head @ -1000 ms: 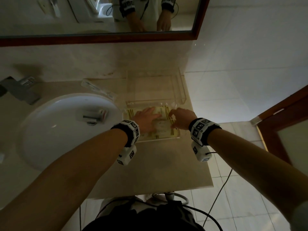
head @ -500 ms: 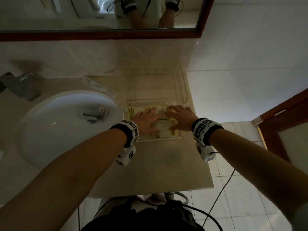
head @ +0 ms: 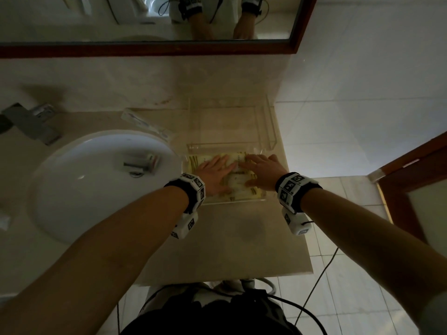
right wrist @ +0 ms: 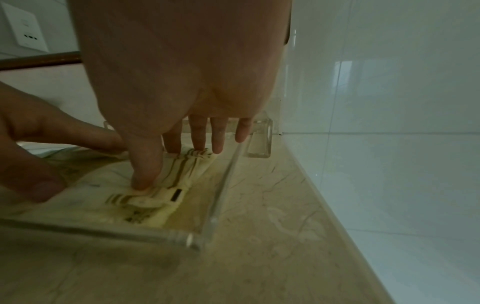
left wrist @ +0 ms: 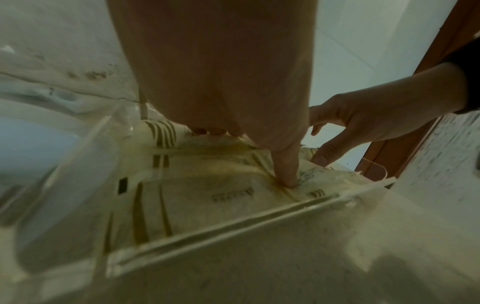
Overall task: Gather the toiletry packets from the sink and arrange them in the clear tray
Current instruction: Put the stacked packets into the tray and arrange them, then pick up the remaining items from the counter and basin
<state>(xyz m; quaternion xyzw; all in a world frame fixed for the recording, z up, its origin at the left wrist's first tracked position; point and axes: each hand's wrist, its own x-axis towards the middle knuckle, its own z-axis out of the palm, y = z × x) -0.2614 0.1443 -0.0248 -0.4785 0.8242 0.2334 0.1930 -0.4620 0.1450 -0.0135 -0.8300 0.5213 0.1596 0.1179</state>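
Several cream toiletry packets [head: 239, 184] with olive stripes lie flat in the clear tray [head: 232, 201] on the counter, right of the sink [head: 72, 184]. My left hand [head: 215, 171] lies flat on the packets' left half, its thumb [left wrist: 285, 166] pressing one down. My right hand [head: 261, 169] presses the right half with spread, straight fingers [right wrist: 197, 133] and its thumb [right wrist: 142, 170] on a striped packet [right wrist: 155, 197]. One more small packet [head: 145, 162] lies in the sink bowl by the drain.
A second clear tray [head: 266, 122] stands behind the first, against the wall. A long clear wrapped item [head: 145, 124] lies on the counter behind the sink. The faucet [head: 29, 122] is at the far left. The counter edge and tiled floor are to the right.
My right hand's fingers have uncurled and spread flat over the packets. The left hand has stayed flat on them, shifting only slightly.
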